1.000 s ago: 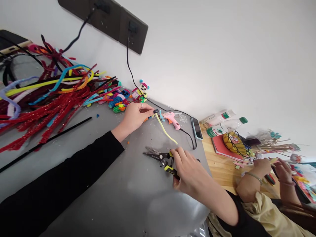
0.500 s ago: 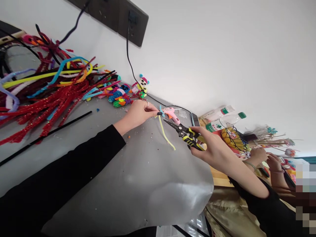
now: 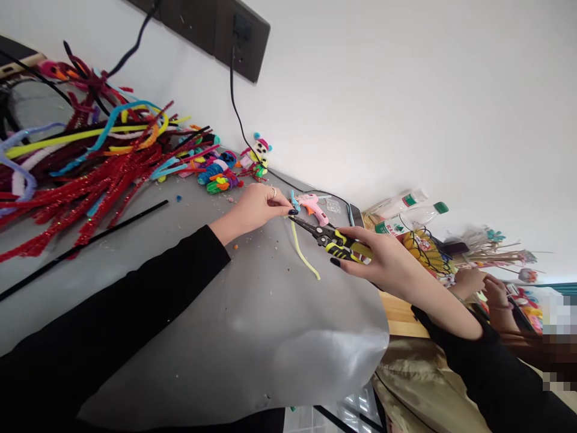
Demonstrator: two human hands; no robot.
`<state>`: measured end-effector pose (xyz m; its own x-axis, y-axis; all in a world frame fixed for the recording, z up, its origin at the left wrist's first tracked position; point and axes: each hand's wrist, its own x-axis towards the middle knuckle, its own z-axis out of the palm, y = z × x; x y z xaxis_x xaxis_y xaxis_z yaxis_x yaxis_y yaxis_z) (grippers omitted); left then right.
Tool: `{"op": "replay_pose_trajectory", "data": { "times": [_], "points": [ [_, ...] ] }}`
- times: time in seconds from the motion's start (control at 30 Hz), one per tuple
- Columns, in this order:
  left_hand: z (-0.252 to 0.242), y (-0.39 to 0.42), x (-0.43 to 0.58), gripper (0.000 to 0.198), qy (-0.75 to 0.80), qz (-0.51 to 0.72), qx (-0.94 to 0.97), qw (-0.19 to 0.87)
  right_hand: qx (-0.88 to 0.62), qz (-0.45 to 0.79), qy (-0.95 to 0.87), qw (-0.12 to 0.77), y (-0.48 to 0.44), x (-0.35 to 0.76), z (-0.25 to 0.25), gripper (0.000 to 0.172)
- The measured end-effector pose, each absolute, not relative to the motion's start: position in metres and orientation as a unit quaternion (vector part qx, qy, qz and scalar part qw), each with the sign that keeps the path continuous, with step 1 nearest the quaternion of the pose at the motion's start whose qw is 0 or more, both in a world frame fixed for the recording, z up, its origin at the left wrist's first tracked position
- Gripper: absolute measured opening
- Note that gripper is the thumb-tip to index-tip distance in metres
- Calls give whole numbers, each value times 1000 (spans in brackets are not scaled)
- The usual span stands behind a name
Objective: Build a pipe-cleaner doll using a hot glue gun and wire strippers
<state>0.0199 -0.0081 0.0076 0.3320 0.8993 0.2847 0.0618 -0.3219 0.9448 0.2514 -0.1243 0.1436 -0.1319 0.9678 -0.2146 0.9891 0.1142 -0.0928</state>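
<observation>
Head view: left hand [image 3: 258,207] pinches yellow pipe cleaner [image 3: 301,252]; right hand [image 3: 385,255] grips long-nosed pliers [image 3: 321,234] beside left — keep skin clear.

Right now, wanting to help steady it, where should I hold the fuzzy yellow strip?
Probably pinch the fuzzy yellow strip by its free end, from the near side: this end trails there, clear of the left hand and the black and yellow pliers.

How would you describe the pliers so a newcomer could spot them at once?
Start at the large grey table cover. Above it, the right hand holds the needle-nose pliers, their tips close to the left hand. Black with yellow on the handles, they differ plainly from the pink glue gun just beyond.
</observation>
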Motion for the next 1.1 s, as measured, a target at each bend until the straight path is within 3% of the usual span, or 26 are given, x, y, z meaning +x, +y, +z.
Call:
{"op": "replay_pose_trajectory", "data": {
  "times": [0.57,0.83,1.1],
  "points": [
    [7,-9,19,15,351,426,707,443,642,-105,758,46,-126,261,132,53],
    [6,-7,18,16,343,399,726,442,657,-119,744,9,-124,269,104,36],
    [2,-6,20,12,345,310,770,437,642,-129,756,31,-123,273,87,30]
  ]
}}
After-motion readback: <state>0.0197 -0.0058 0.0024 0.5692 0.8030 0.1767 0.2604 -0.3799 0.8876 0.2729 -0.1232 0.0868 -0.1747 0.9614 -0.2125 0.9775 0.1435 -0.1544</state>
